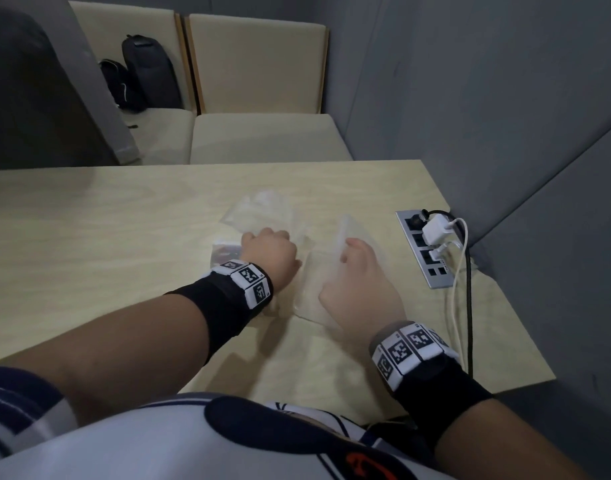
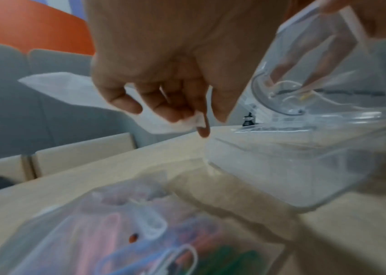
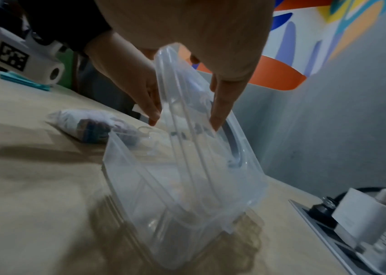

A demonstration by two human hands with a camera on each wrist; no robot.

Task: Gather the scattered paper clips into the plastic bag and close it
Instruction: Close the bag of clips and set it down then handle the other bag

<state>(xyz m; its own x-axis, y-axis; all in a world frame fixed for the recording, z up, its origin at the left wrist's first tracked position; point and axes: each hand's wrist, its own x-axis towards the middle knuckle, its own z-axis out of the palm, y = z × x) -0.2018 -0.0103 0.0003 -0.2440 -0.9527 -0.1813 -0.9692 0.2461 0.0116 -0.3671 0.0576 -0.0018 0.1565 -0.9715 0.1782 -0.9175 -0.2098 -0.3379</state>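
Note:
On the wooden table [image 1: 124,237] lies a small clear bag of coloured paper clips [image 1: 224,252], just under my left wrist; the left wrist view shows it blurred at the bottom [image 2: 140,241]. My left hand [image 1: 269,251] pinches a corner of a second, crumpled clear plastic bag [image 2: 163,122] that spreads out beyond the knuckles [image 1: 262,209]. My right hand [image 1: 359,271] pinches the raised lid [image 3: 182,111] of a clear plastic box [image 3: 175,195] between thumb and fingers. No loose clips show on the table.
A recessed power strip [image 1: 425,247] with white chargers and trailing cables [image 1: 466,306] sits at the table's right side, by a grey partition. Beyond the far edge is a beige bench with two black bags [image 1: 141,74].

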